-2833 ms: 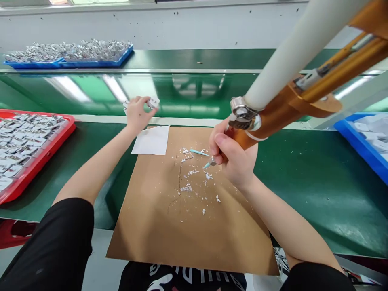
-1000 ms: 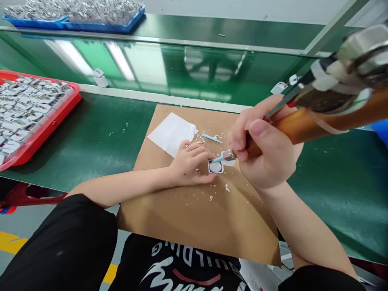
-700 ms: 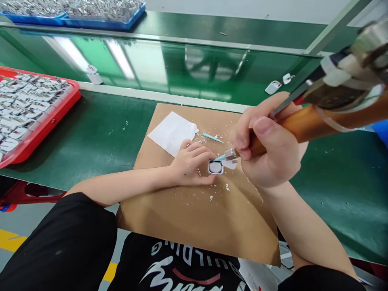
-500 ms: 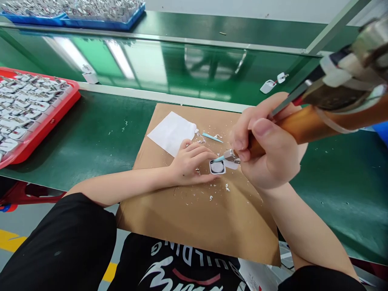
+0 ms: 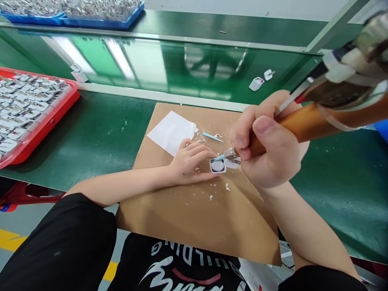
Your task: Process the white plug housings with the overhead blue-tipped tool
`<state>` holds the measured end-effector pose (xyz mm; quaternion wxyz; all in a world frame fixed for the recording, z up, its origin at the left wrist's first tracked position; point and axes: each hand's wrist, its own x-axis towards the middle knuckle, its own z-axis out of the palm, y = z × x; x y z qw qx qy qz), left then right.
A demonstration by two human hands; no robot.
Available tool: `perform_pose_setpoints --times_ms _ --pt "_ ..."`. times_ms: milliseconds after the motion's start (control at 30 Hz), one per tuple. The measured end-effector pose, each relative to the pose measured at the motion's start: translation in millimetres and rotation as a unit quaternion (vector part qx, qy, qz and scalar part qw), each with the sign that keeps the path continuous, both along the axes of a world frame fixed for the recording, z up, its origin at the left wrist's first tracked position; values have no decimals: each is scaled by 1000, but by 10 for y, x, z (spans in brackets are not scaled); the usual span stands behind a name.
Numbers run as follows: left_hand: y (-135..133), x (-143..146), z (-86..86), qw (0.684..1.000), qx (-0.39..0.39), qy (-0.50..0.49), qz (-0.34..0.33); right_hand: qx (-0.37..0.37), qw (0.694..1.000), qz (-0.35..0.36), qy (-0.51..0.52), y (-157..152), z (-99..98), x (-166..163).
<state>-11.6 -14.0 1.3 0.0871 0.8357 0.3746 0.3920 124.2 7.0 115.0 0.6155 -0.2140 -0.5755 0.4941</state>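
Observation:
My left hand (image 5: pixel 190 161) rests on a brown cardboard sheet (image 5: pixel 194 218), fingers closed around a small white square charger shell (image 5: pixel 218 165) and holding it down. My right hand (image 5: pixel 269 145) grips the orange barrel of a glue dispensing gun (image 5: pixel 315 117). Its light blue nozzle tip (image 5: pixel 220 157) touches the top edge of the shell. White glue crumbs (image 5: pixel 218 192) lie scattered on the cardboard around the shell.
A white paper sheet (image 5: pixel 172 131) and a spare blue nozzle (image 5: pixel 212 137) lie on the cardboard. A red tray (image 5: pixel 57 117) of white parts stands at left, blue trays (image 5: pixel 100 24) at the back. Loose shells (image 5: pixel 256 83) (image 5: pixel 79 75) ride the green belt.
My left hand came back from the belt and now pins a shell on the cardboard under the nozzle. In the last second the loose shells on the belt drifted left.

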Motion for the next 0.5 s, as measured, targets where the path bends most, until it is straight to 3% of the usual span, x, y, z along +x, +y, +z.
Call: perform_pose_setpoints --times_ms 133,500 --pt "9 1 -9 999 39 -30 -10 15 1000 2 2 16 -15 -9" --pt "11 8 -18 998 53 -37 -9 12 1000 3 3 27 -22 2"
